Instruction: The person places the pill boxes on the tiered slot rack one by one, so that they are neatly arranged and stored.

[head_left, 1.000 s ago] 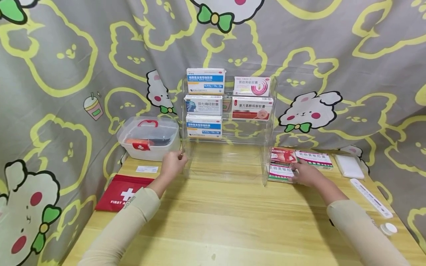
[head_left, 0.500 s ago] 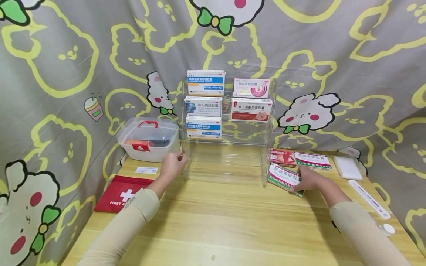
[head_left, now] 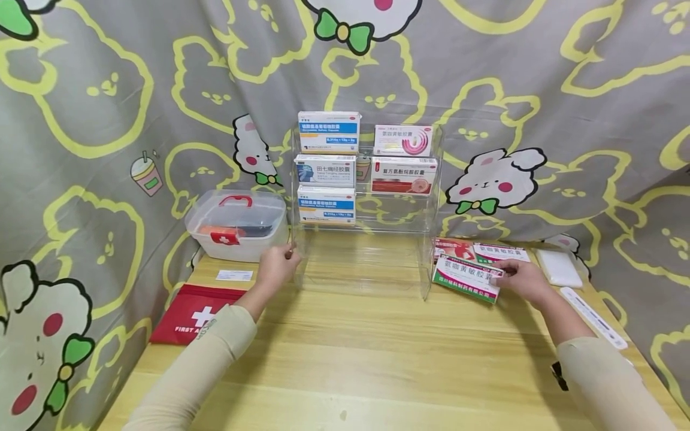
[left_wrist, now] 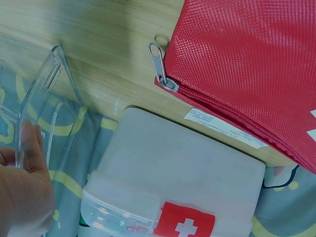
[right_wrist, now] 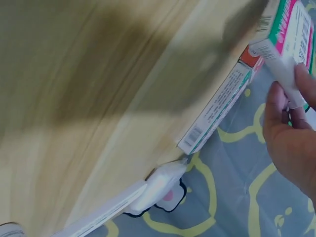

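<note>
1. Beside the clear rack (head_left: 366,231), to its right, your right hand (head_left: 525,282) grips the white-and-green box (head_left: 468,280) by its right end, with thumb and fingers clamped on it.
2. Compared with a second ago, that box no longer lies flat on the table (head_left: 345,359): it is turned askew, and its printed face tips up towards you. Whether its lower edge touches the wood, you cannot tell from these views.
3. For the work in hand, this suggests that the pick-up is well under way and that your hold is good enough to carry the box. The print already reads upright, so little turning seems needed.
4. Your left hand (head_left: 277,268) has not shifted: it is at the rack's left side, its fingers curled and pinching the edge of the side panel. That grip seems to steady the rack, which stands upright where it was.
5. Five medicine boxes (head_left: 326,206) sit on the rack as before, three on the left and two on the right.
6. Behind the box you hold, a red box (head_left: 457,247) and a matching box (head_left: 504,253) lie on the table. Your raised box now hides part of both, so its back edge could nudge them if you draw it away low.
</note>
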A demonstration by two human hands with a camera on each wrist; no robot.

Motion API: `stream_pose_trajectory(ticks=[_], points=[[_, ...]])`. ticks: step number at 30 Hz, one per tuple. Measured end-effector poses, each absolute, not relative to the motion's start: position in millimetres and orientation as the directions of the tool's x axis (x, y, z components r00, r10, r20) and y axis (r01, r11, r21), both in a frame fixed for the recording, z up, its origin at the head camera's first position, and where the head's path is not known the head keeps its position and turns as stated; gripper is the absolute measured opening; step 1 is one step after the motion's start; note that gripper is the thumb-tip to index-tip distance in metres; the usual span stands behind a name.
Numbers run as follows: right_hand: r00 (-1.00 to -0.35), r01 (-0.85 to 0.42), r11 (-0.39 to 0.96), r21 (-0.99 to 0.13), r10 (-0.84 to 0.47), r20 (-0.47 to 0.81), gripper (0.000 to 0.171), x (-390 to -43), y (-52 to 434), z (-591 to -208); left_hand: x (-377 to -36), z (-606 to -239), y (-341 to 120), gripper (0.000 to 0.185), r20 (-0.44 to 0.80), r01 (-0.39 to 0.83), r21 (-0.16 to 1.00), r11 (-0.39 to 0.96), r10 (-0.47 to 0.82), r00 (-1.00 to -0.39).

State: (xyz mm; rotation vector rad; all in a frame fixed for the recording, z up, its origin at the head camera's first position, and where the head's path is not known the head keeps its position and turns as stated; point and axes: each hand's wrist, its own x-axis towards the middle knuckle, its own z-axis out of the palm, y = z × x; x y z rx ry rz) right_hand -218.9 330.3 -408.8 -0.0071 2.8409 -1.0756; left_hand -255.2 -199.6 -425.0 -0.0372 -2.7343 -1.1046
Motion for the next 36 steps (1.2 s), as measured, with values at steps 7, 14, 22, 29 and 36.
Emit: stream_pose_trajectory(ticks=[7, 14, 22, 29, 36], points=[[-0.999, 0.042, 0.604, -0.796, 0.023, -0.035, 0.044, -210, 335, -408, -253, -424, -200, 0.030, 0.176, 0.095, 0.691, 0.717, -0.039, -0.984], [-0.986, -0.106, 0.001, -0.994, 0.127, 0.106, 0.029, -203, 330, -394, -251, -423, -200, 0.034, 0.164, 0.086, 0.701, 0.708, -0.044, -0.985], [-0.892, -0.217, 0.007, -0.976, 0.404, 0.202, 0.029, -209, 309, -368, -254, -423, -200, 0.032, 0.193, 0.107, 0.683, 0.722, -0.037, -0.981], [-0.809, -0.361, -0.134, -0.923, 0.537, 0.239, 0.031, -206, 282, -331, -253, -422, -199, 0.031, 0.186, 0.114, 0.686, 0.719, -0.022, -0.982], [-0.849, -0.416, -0.186, -0.890, 0.430, 0.307, 0.044, -212, 255, -302, -252, -424, -200, 0.031, 0.204, 0.125, 0.691, 0.712, -0.027, -0.979]])
